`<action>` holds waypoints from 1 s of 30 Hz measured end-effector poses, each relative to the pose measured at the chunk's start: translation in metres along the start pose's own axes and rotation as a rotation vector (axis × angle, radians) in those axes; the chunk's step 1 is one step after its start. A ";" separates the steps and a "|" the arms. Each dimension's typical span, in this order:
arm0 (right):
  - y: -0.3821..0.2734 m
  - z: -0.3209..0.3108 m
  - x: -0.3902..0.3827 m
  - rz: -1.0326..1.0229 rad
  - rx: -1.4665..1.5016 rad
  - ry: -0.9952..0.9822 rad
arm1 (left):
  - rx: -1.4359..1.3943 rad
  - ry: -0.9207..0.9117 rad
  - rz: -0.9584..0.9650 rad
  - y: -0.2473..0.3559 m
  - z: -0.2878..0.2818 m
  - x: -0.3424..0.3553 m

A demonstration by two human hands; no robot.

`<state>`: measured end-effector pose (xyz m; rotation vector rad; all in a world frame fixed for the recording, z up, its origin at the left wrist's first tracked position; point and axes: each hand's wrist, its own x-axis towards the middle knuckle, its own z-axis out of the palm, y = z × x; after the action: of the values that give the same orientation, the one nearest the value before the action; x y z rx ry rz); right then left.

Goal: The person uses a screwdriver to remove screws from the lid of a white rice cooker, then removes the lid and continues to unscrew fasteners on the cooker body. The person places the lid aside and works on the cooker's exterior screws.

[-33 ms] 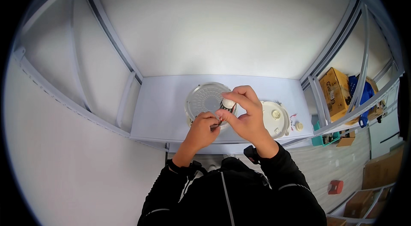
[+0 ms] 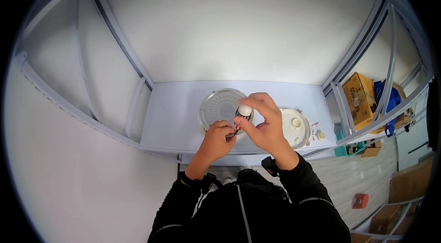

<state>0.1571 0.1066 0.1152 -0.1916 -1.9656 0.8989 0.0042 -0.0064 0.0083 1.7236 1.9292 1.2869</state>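
In the head view, the left hand (image 2: 217, 142) is closed, its fingertips pinching a thin dark piece (image 2: 230, 137) at the near edge of a clear round cover (image 2: 219, 104). The right hand (image 2: 268, 125) arches its thumb and forefinger around a white-topped cylinder (image 2: 245, 110) with a dark band, which sits over the cover's right part; whether the fingers grip it I cannot tell, as the forefinger's tip is blurred. A bit of red shows between the two hands, too small to make out.

The cover lies on a white table (image 2: 172, 109). Right of it, partly behind the right hand, lies a white round dish (image 2: 289, 138) bearing a cream ring (image 2: 296, 123). Beside the dish are red wires (image 2: 314, 127) and a cream round cap (image 2: 320, 136).
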 end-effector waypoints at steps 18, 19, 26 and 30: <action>0.002 -0.004 0.004 -0.091 0.102 -0.084 | -0.044 0.009 -0.037 0.002 0.001 -0.001; 0.000 -0.003 0.006 -0.152 0.066 -0.076 | -0.071 0.025 -0.063 0.003 0.001 -0.001; -0.005 -0.004 0.006 -0.072 0.079 -0.050 | 0.004 -0.005 -0.050 0.011 -0.004 0.002; -0.003 -0.008 0.005 -0.111 0.109 -0.105 | 0.083 -0.012 -0.041 0.016 -0.006 0.004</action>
<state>0.1611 0.1105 0.1234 0.0281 -1.9961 0.9561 0.0099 -0.0069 0.0244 1.7162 2.0278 1.1957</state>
